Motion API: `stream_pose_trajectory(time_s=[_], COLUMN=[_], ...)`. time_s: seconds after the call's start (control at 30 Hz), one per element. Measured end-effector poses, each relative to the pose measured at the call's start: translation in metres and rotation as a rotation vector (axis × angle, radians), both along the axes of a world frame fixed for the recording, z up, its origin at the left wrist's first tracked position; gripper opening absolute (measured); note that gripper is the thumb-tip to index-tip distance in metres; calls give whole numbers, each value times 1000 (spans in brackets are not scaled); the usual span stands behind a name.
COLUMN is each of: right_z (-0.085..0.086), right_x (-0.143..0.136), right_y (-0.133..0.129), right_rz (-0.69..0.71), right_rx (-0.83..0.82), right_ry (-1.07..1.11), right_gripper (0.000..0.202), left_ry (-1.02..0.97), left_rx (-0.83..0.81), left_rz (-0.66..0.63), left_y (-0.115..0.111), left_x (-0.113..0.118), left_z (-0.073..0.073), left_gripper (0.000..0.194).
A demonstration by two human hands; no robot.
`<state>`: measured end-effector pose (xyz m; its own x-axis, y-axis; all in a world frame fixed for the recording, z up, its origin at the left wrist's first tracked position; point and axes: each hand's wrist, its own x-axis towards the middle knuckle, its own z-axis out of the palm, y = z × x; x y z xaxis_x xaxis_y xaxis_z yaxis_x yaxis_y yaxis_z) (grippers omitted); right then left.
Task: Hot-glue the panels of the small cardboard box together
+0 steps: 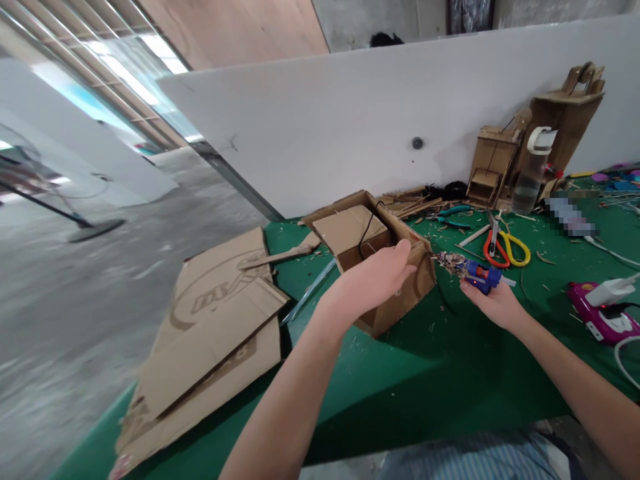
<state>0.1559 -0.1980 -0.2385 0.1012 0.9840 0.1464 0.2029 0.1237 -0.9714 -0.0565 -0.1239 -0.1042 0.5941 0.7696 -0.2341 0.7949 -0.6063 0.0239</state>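
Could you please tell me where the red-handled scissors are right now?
In the head view, the red-handled scissors lie right of centre on the green table, beside the yellow-handled scissors.

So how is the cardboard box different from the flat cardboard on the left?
The cardboard box has walls standing up, but the flat cardboard lies down. The box has a thin black cord; the flat cardboard has dark printing. Both are brown and on the green table.
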Motion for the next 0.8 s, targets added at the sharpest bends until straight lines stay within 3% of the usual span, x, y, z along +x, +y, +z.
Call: stream_pose_trajectory(time_s=[0.2,0.5,0.8], right_z=[1,-11,-10], right_x=[0,-4,-3], right_y=[-2,-4,-2], right_rz=[-41,-91,-27], right_rx=[-20,42,31], right_ry=[-44,-67,-37], right_gripper=[35,30,29], left_ry=[-23,13,12], left_rx=[10,53,50], left_rz=[-34,-58,-55], left_y=[4,0,0], left_x=[-3,-3,-5], left_z=[-3,-2,-3], left_gripper=[20,19,22])
